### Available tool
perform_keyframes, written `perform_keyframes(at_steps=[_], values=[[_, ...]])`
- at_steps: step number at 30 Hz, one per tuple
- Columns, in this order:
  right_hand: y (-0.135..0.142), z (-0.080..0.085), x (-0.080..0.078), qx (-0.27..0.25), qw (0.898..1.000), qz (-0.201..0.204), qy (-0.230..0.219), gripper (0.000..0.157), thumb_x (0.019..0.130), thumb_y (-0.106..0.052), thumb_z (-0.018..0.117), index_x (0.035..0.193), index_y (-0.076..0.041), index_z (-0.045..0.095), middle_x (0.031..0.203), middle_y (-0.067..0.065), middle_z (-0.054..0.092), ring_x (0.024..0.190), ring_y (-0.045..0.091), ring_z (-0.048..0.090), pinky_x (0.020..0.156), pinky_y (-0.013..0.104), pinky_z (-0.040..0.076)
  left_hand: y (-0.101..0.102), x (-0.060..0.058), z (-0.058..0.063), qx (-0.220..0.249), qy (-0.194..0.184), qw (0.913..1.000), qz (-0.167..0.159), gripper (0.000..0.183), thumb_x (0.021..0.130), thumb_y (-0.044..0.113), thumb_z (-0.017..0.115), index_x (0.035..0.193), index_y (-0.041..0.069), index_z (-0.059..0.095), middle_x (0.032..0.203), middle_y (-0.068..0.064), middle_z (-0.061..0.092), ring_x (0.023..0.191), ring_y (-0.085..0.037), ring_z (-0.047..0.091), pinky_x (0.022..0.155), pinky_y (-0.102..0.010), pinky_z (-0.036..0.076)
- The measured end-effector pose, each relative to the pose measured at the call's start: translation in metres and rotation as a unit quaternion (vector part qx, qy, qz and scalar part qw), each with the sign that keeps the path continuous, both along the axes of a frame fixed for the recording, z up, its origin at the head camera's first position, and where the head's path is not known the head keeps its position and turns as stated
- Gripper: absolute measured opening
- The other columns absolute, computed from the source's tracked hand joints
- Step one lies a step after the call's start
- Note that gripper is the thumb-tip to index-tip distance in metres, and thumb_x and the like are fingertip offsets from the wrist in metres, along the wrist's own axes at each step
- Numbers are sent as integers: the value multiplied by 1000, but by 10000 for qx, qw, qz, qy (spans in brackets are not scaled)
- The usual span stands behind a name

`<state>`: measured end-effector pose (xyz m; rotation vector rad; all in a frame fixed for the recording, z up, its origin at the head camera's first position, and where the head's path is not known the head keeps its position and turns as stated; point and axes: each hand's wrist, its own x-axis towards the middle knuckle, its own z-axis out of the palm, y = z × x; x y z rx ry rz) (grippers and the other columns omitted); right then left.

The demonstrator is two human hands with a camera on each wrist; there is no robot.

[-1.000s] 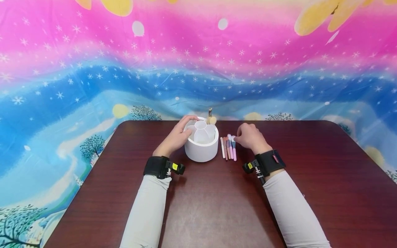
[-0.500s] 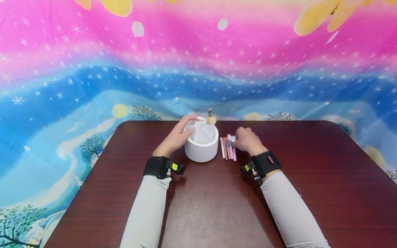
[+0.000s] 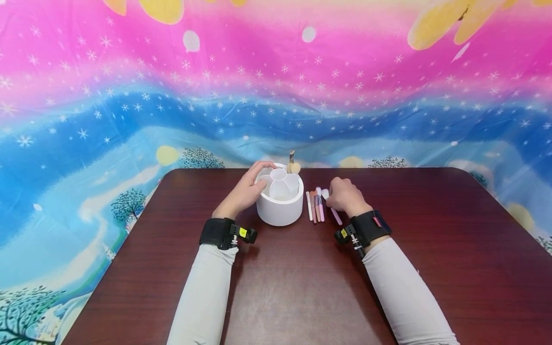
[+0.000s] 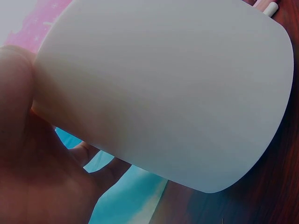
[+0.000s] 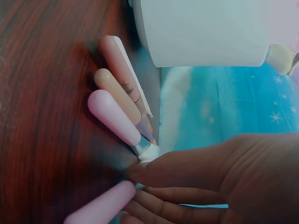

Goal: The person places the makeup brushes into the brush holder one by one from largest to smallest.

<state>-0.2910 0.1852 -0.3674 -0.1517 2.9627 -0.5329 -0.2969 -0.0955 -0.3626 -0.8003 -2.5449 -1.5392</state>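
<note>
A white round organizer [image 3: 280, 213] with petal-shaped dividers stands on the table. My left hand [image 3: 243, 190] grips its left rim, and in the left wrist view the thumb [image 4: 16, 88] lies against its white wall. To its right, my right hand [image 3: 346, 195] pinches a makeup brush near its bristle end. The brush's pink handle [image 5: 103, 205] slants toward me, apart from the others. Several more makeup brushes [image 3: 315, 207] lie side by side between the organizer and that hand, with white, brownish and pink handles.
At the organizer's back right, a cream rounded piece [image 3: 295, 167] and a thin upright brown piece [image 3: 292, 156] stick up. The dark red wooden table [image 3: 276, 287] ends at a back edge before a patterned cloth [image 3: 276, 96].
My right hand has come slightly left and taken hold of the rightmost pink brush, whose handle has swung right, away from the row. My left hand and the organizer stay in place.
</note>
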Motion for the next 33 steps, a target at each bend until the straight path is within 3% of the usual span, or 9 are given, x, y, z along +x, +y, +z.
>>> perform_keyframes(at_steps=[6,9,13,18,20,22,26,29,33], values=[[2,2,0,-250,9994,124,184,33,77,-3,61,54,-13,39,55,-1,24,47,16,26,45,29,29,2,16,19,55,-97,9999,-92,40,88,-5,40,124,10,50,136,-6,39,128,-21,28,103,-54,25],[4,6,1,-352,9984,221,374,38,76,-2,63,51,-14,37,53,-3,19,47,15,22,46,30,28,3,26,28,16,-126,9999,-85,39,88,-5,40,124,7,49,136,-9,38,128,-22,28,103,-53,25],[4,13,2,-469,9959,325,696,34,76,-3,66,52,-12,43,53,-2,25,48,16,29,51,32,31,3,29,31,-11,-115,9999,-71,38,88,-4,39,124,6,49,136,-9,38,128,-20,28,103,-52,25],[4,23,4,-774,9899,359,1136,8,75,-4,67,71,-5,60,63,3,52,57,17,48,60,35,44,4,28,30,39,-84,9999,-105,38,89,-4,40,124,6,49,136,-8,39,128,-20,28,103,-53,24],[2,29,5,-997,9861,388,1268,8,75,-5,69,81,-3,64,74,8,62,66,20,56,64,38,48,4,27,29,59,-105,9999,-102,38,89,-4,40,124,7,49,137,-8,39,128,-20,27,104,-53,24],[0,35,6,-1317,9802,469,1399,11,76,-7,70,85,-3,65,78,9,65,69,20,59,66,37,50,3,19,20,34,-76,10000,-49,39,89,-2,40,123,14,50,136,-2,39,128,-15,28,103,-52,25],[-6,48,10,-2058,9609,600,1754,12,77,-9,73,86,-7,67,78,5,66,69,16,59,65,35,49,2,18,19,60,-54,9999,-83,40,89,-3,40,123,14,50,136,-2,39,128,-15,27,103,-52,25],[-11,56,15,-2537,9431,643,2051,13,76,-12,75,86,-10,67,78,2,66,68,13,59,64,34,49,3,26,29,80,-62,9998,-149,39,88,-6,40,124,6,49,137,-10,39,128,-21,27,103,-53,24],[-16,62,20,-3062,9247,686,2155,13,76,-15,76,85,-13,66,78,-1,66,69,11,61,65,32,51,4,29,31,52,-32,9999,-134,39,88,-6,39,124,5,49,136,-11,39,128,-23,28,103,-52,25]])
